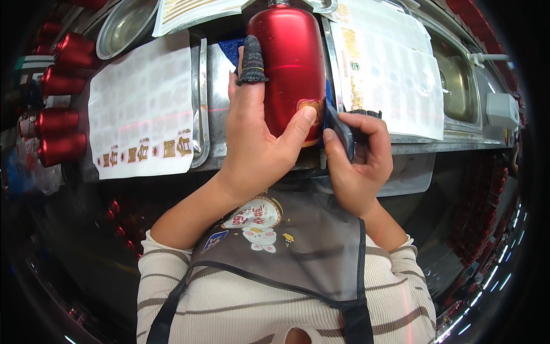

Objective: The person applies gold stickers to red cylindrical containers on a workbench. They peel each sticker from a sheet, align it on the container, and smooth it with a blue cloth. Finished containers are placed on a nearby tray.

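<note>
A glossy metallic red bottle (289, 57) lies on its side, neck pointing away from me. My left hand (255, 135) grips its left side and near end, with a dark cot over one fingertip. The thumb presses by a small gold-and-red decal (309, 109) near the bottle's base. Pinched in my right hand (362, 155) is a flat dark scraper-like tool (340, 129), its edge against or very close to the bottle's right side; contact is unclear. A dark cot also covers a right fingertip. Blue cloth (231, 50) shows beside the bottle.
White decal sheets lie left (140, 109) and right (395, 86), over metal trays. Another printed sheet (197, 12) is at the back. A metal bowl (127, 28) stands back left, near several red bottles (64, 80). A metal basin (457, 86) is at far right.
</note>
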Tool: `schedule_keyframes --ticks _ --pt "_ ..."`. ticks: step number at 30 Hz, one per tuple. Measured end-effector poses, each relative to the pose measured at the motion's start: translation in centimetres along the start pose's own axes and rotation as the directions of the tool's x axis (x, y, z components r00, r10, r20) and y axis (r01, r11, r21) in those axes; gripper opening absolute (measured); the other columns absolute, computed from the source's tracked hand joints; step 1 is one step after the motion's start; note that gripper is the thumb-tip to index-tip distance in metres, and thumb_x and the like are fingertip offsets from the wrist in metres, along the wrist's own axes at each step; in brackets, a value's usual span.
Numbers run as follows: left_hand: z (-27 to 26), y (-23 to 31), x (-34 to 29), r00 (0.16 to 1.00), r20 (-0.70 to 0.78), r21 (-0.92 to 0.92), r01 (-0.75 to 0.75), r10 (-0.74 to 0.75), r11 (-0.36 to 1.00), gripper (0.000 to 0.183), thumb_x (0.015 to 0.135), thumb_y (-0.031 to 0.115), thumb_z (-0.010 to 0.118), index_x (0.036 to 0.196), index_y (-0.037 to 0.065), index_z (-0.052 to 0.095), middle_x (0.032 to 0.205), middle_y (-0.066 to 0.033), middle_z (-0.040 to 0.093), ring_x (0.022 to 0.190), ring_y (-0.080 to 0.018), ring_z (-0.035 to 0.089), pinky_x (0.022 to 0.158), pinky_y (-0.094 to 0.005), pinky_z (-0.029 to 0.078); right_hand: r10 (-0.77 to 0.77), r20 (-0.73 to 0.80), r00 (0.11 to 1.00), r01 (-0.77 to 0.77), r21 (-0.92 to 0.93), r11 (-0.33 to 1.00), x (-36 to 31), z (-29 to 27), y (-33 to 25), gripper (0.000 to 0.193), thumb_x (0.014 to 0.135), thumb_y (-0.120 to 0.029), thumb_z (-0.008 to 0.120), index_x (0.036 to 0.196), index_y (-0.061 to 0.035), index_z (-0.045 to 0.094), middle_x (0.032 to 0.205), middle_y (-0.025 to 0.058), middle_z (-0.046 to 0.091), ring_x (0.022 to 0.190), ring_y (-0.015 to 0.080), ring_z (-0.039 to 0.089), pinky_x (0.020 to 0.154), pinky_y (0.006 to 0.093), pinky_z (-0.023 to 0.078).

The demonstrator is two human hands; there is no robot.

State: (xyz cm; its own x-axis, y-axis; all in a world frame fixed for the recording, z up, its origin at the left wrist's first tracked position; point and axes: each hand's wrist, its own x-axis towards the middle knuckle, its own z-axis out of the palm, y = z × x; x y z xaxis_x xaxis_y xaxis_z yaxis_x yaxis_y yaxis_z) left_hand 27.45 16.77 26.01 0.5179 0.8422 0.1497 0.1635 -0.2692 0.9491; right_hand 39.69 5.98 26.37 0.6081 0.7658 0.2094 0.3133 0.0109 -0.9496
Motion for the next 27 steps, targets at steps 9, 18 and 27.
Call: schedule_keyframes --ticks 9,18,27 --pt "-1.6 -2.6 -0.2 0.993 -0.007 -0.211 -0.113 0.114 0.971 0.070 0.090 0.011 0.066 0.149 -0.005 0.030 0.140 -0.0183 0.049 0.127 -0.0234 0.051 0.110 -0.0370 0.037 -0.303 0.058 0.951 0.308 -0.218 0.926 1.1 -1.2 -1.3 0.033 0.076 0.006 0.078 0.107 -0.0018 0.071 0.095 0.0088 0.069 0.083 0.0161 0.064 0.072 0.0257 0.051" --pt "0.6 -1.1 0.5 0.996 -0.085 -0.098 0.010 -0.019 0.995 0.059 0.080 0.020 0.076 0.126 -0.004 0.047 0.118 -0.0216 0.056 0.107 -0.0394 0.050 0.097 -0.0501 0.040 -0.049 -0.019 0.999 0.050 0.023 0.999 1.7 -1.3 -0.9 0.028 0.085 0.008 0.072 0.112 0.0031 0.063 0.104 0.0051 0.063 0.093 0.0088 0.060 0.084 0.0203 0.048" --pt "-0.4 -0.9 0.0 1.000 0.014 -0.006 0.025 -0.025 1.000 0.063 0.086 0.011 0.073 0.138 -0.003 0.039 0.127 -0.0164 0.059 0.116 -0.0224 0.059 0.101 -0.0360 0.046 -0.118 0.009 0.993 0.118 -0.027 0.993 1.7 -0.8 -0.8 0.028 0.084 0.008 0.071 0.110 0.0019 0.065 0.101 0.0066 0.064 0.090 0.0117 0.062 0.080 0.0225 0.049"
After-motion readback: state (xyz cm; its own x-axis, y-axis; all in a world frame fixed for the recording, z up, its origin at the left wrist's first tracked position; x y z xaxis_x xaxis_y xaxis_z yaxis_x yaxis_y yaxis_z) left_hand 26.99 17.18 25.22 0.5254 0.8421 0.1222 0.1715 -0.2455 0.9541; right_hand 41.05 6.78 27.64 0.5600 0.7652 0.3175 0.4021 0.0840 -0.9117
